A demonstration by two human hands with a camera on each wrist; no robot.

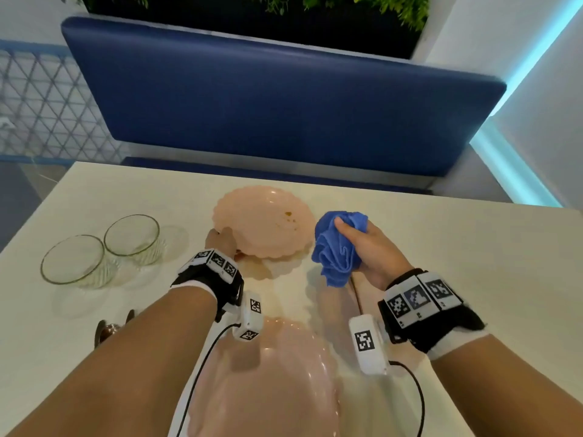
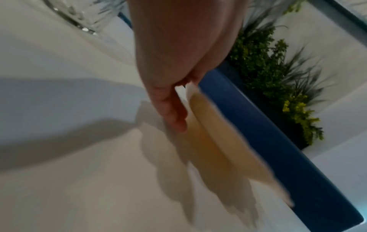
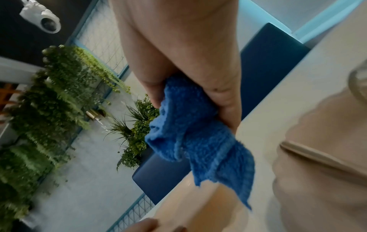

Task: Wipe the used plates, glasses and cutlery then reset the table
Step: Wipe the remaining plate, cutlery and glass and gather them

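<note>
Pink plate (image 1: 263, 222), tilted off the desk (image 1: 441, 247), pinched by the left hand (image 1: 220, 239); right hand (image 1: 369, 250) clutching blue cloth (image 1: 337, 247); hard wiping could pry it loose.

Both forearms reach forward from the bottom of the head view, bare, each with a black wrist strap carrying square markers and a white camera pod hanging below on a cable.

Left hand (image 1: 221, 239): extended forward, back of hand up, thumb on top of a pink plate (image 1: 265, 222) at its near-left rim, fingers (image 2: 174, 116) underneath it. Plate held tilted, off the bench (image 1: 441, 247).

Right hand (image 1: 370, 250): to the right and level with the left, palm turned inward, fingers and thumb curled round a bunched blue cloth (image 1: 339, 247). Cloth tail hangs below the fist.
</note>
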